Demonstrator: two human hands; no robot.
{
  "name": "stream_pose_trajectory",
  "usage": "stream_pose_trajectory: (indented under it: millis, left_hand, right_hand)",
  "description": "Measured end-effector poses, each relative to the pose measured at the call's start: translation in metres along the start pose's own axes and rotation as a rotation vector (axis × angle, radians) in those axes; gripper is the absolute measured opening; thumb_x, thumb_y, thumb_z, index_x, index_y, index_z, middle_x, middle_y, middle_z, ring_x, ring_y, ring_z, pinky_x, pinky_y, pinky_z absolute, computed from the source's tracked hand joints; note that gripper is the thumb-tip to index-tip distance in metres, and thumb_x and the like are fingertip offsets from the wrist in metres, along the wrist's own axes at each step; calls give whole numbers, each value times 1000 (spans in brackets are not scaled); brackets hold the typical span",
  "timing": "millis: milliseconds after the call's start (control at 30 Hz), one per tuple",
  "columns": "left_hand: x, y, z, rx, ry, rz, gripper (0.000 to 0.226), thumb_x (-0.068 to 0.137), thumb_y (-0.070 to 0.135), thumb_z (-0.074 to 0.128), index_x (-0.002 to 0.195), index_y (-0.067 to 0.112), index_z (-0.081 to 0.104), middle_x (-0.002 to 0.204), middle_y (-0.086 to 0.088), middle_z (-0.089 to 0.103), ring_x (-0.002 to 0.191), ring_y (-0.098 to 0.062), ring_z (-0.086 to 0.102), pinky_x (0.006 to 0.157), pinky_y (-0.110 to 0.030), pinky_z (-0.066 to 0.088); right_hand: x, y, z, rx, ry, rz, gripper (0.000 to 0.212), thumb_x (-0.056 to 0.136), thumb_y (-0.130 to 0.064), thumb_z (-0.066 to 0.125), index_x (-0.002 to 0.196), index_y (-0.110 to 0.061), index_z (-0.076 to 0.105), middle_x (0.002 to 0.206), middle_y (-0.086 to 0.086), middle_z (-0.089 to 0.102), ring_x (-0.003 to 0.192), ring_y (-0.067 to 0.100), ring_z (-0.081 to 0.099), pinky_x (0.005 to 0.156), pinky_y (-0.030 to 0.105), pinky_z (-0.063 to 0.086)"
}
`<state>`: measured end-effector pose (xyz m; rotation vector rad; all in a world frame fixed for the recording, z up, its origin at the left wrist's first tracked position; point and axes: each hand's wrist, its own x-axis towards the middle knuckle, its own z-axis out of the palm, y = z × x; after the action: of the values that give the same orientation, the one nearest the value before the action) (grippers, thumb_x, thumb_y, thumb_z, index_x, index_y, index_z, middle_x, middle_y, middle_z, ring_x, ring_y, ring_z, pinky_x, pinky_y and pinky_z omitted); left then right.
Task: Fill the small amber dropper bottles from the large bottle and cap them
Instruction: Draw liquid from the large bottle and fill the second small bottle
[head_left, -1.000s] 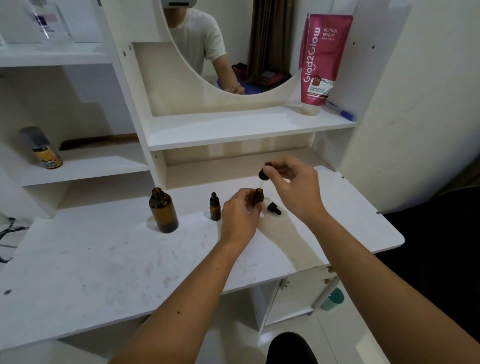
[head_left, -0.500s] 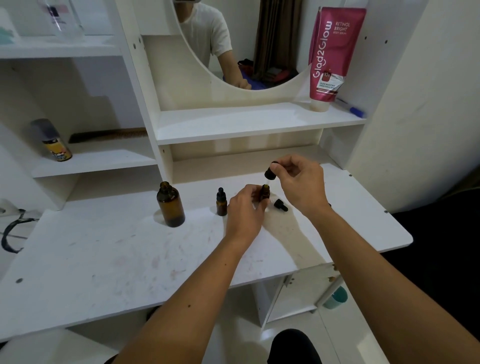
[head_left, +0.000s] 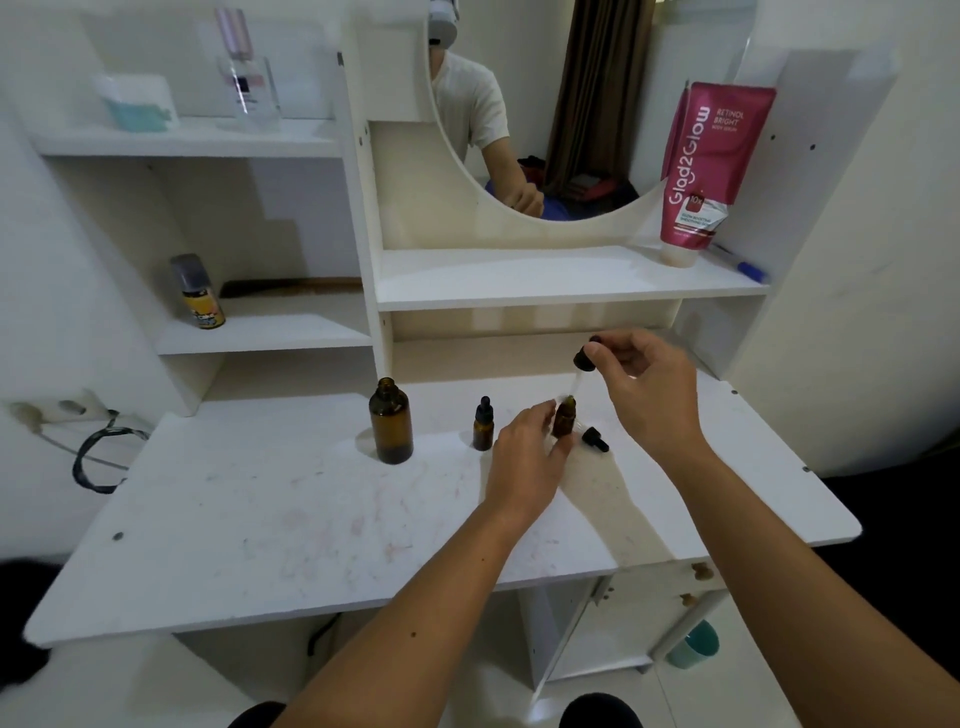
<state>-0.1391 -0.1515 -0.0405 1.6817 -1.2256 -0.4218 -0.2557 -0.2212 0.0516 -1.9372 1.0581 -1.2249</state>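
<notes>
The large amber bottle (head_left: 390, 427) stands open on the white table (head_left: 260, 525). To its right stands a small amber bottle (head_left: 483, 424) with a black dropper cap on. My left hand (head_left: 525, 457) holds a second small amber bottle (head_left: 564, 417), uncapped, upright on the table. My right hand (head_left: 647, 387) pinches a black dropper cap (head_left: 583, 359); its clear glass pipette points down into that bottle's mouth. A loose black dropper cap (head_left: 595, 438) lies on the table just right of the held bottle.
A pink tube (head_left: 709, 166) and a blue pen (head_left: 743, 266) sit on the shelf under the mirror. A small spray can (head_left: 200, 292) stands on the left shelf, a clear perfume bottle (head_left: 247, 78) on the top shelf. A cable (head_left: 93, 457) hangs at the table's left end.
The camera view has shifted, so everything sits lower and more to the right in frame. My hands keep the same grip; the dropper stays over the small bottle's mouth.
</notes>
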Motion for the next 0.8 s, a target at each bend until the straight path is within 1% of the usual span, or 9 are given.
stream_pose_trajectory:
  millis: [100,167,233,300,400,533,633,700,800]
  left_hand:
    - [-12,-3,-10,-77,-13,-31,49,97,32,71,142,15,59,141,2,63,129,-13,58,110,-30,46]
    - [-21,-6,-20,-137,-33,-61,53,95,33,74,143,18,58,141,6,63,127,-6,58,111,-26,46]
    - [-30,-10,-33,-172,-72,-76,50,94,36,75,140,21,61,135,9,67,122,-3,61,109,-27,49]
    - [-37,-14,-48,-172,-107,-82,48,92,41,76,135,24,65,129,12,69,117,-3,64,107,-31,52]
    - [-48,-23,-77,-147,-115,-106,46,91,44,76,133,27,67,125,14,72,113,-3,67,104,-33,56]
    - [-64,-35,-113,-183,-60,-123,42,89,39,79,128,26,70,116,15,74,105,0,69,99,-30,58]
    - [-73,-45,-134,-197,0,-131,40,88,35,81,125,23,71,111,13,75,101,0,70,97,-28,59]
    - [-76,-51,-146,-185,56,-136,36,88,33,81,122,23,71,105,12,75,97,0,69,94,-25,59]
    - [-76,-60,-160,-152,171,-146,33,87,32,83,115,23,69,98,9,72,91,-8,68,85,-22,59]
  right_hand:
    - [1,-13,-5,-14,34,-54,11,97,-22,74,106,-16,74,87,-22,73,84,-12,69,80,2,48]
    - [0,-21,-5,-26,63,-85,12,96,-21,74,107,-16,74,87,-23,70,82,-16,67,79,1,48]
    - [-1,-29,-3,-16,81,-100,15,96,-23,74,109,-15,75,90,-20,71,84,-13,68,81,3,49]
    - [-3,-38,3,12,83,-117,17,97,-24,74,110,-14,75,92,-17,73,87,-8,69,83,6,51]
    - [-8,-56,17,72,56,-133,15,98,-26,73,108,-15,75,95,-12,76,89,-1,72,83,10,53]
    - [-15,-82,43,166,21,-131,17,98,-26,72,110,-14,75,98,-8,76,88,-3,71,81,10,52]
    - [-19,-99,61,262,-9,-124,16,99,-23,71,110,-12,75,98,-5,78,90,1,73,83,13,54]
    - [-20,-107,73,320,-27,-105,15,98,-22,72,109,-12,75,97,-4,79,90,4,74,85,16,56]
    - [-21,-115,88,359,-50,-80,13,98,-24,72,108,-17,75,99,-4,79,93,9,75,89,23,58]
